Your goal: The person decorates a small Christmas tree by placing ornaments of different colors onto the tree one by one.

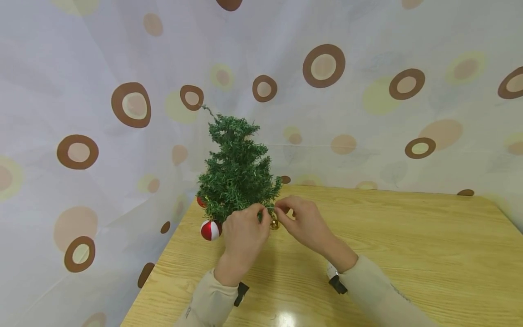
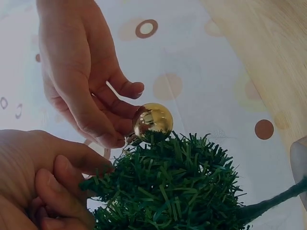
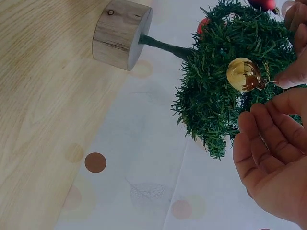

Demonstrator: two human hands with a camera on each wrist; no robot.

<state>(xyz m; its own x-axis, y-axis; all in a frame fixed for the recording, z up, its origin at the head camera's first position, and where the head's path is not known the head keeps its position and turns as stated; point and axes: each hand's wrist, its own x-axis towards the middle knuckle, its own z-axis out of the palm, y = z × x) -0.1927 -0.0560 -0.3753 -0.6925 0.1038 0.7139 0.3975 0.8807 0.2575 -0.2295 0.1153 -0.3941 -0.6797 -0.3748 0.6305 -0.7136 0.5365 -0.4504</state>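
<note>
A small green artificial Christmas tree (image 1: 239, 170) stands on the table. A shiny gold Christmas ball (image 3: 243, 75) hangs at its lower branches, between the two hands. My left hand (image 1: 245, 231) pinches one side of the ball's thin string (image 1: 270, 207) at the branch tips. From the other side, my right hand (image 1: 304, 225) pinches the string between thumb and index finger, its other fingers loosely curled beside the ball. The exact fingertip contact is partly hidden by needles and fingers. A red-and-white ball (image 1: 210, 230) hangs left of my left hand.
Another red ball (image 1: 201, 202) shows at the tree's left side. The tree's round wooden base (image 3: 120, 36) rests on the wood-grain table (image 1: 388, 236). A spotted cloth (image 1: 367, 122) hangs behind and to the left.
</note>
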